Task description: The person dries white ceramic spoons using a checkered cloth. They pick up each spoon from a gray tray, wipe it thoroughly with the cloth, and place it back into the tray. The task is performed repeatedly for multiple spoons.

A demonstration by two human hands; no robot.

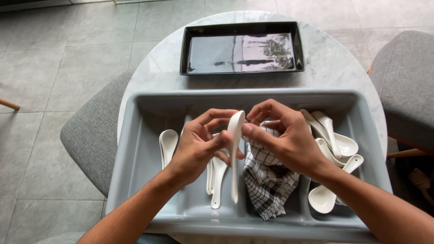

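White ceramic spoon (234,149) pinched between left hand (199,144) and right hand (289,138), checked cloth (267,178) seemingly underneath.

I am seeing one grey divided tub (135,149), one black rectangular tray (242,68), one checked cloth (269,178), my two hands, and about eight white ceramic spoons (234,153), some overlapping.

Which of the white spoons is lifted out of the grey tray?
The white spoon pinched between the left hand and right hand, held upright with its bowl on top. All others lie in the grey tray compartments.
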